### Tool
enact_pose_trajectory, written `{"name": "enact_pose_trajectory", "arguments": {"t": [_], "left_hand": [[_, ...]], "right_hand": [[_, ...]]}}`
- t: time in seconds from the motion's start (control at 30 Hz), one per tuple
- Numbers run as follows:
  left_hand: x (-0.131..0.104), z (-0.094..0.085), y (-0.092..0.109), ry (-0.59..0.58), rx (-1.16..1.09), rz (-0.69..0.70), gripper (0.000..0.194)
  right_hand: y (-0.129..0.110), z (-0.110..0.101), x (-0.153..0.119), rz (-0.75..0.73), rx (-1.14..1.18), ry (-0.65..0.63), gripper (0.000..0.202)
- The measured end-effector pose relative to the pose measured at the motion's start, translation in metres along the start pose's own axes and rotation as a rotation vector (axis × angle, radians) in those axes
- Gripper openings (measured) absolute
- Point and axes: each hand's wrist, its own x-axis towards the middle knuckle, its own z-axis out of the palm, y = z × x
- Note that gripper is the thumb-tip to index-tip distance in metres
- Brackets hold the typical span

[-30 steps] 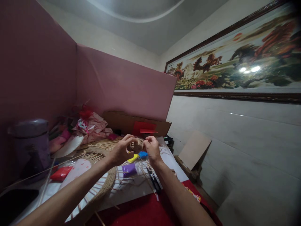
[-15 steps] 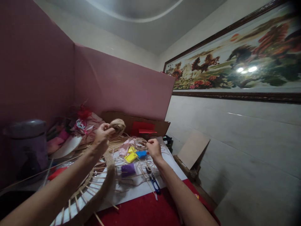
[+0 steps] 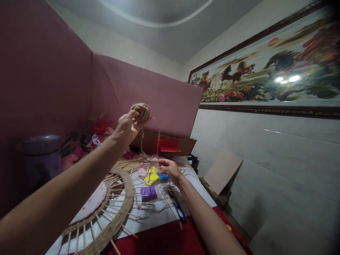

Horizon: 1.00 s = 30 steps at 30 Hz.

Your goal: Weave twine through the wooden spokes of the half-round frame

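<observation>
High above the table, my left hand (image 3: 129,124) is closed around a ball of twine (image 3: 142,111). Loose strands of the same beige twine (image 3: 142,141) hang down from it toward the table. My right hand (image 3: 170,169) is lower, its fingers pinched on the twine near the hanging strands. Below my left forearm lies a round woven frame (image 3: 124,205) with thin sticks radiating between two twine bands and a spotted white centre. The forearm hides part of this frame.
Yellow packets (image 3: 152,179), a blue packet (image 3: 162,176) and a purple packet (image 3: 148,193) lie mid-table. Blue-handled thread snips (image 3: 176,205) rest nearby among loose sticks. A cardboard piece (image 3: 186,145) stands at the back; a lidded container (image 3: 39,159) is at left.
My left hand has risen with the twine ball, and strands now hang beneath it. My right hand has shifted slightly left and down. More of the woven frame shows.
</observation>
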Motion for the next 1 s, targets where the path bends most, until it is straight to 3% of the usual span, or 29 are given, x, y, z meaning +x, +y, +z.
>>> {"name": "enact_pose_trajectory", "arguments": {"t": [0.07,0.17,0.27,0.33,0.4,0.5,0.53,0.67,0.77,0.87,0.9,1.0], "left_hand": [[0.007,0.017,0.003,-0.024,-0.008,0.033,0.015],[0.021,0.031,0.007,-0.014,0.012,0.047,0.015],[0.037,0.030,0.015,0.015,0.052,0.123,0.016],[0.045,0.025,0.021,0.034,0.075,0.165,0.017],[0.049,0.020,0.026,0.066,0.080,0.174,0.018],[0.050,0.022,0.028,0.099,0.075,0.166,0.019],[0.050,0.024,0.027,0.095,0.074,0.164,0.019],[0.053,0.038,0.027,0.048,0.083,0.169,0.019],[0.060,0.042,0.032,0.022,0.101,0.195,0.018],[0.068,0.037,0.038,0.055,0.111,0.230,0.018],[0.070,0.035,0.040,0.070,0.112,0.237,0.019],[0.072,0.032,0.040,0.090,0.112,0.229,0.022]], "right_hand": [[0.001,0.015,0.005,-0.064,0.028,-0.047,0.048],[-0.005,0.039,-0.003,-0.063,0.112,-0.271,0.050],[-0.019,0.046,-0.021,0.067,0.168,-0.589,0.070],[-0.026,0.039,-0.029,0.096,0.160,-0.686,0.064],[-0.030,0.030,-0.027,0.108,0.110,-0.641,0.055],[-0.024,0.032,-0.006,0.029,-0.057,-0.364,0.048],[-0.019,0.040,0.003,-0.005,-0.116,-0.277,0.052],[-0.002,0.090,0.027,-0.052,-0.187,-0.146,0.081],[0.002,0.109,0.026,0.019,-0.049,-0.201,0.072],[0.000,0.091,0.018,0.116,0.003,-0.423,0.047],[-0.001,0.080,0.018,0.129,-0.027,-0.429,0.043],[-0.009,0.055,0.024,0.085,-0.078,-0.275,0.039]]}}
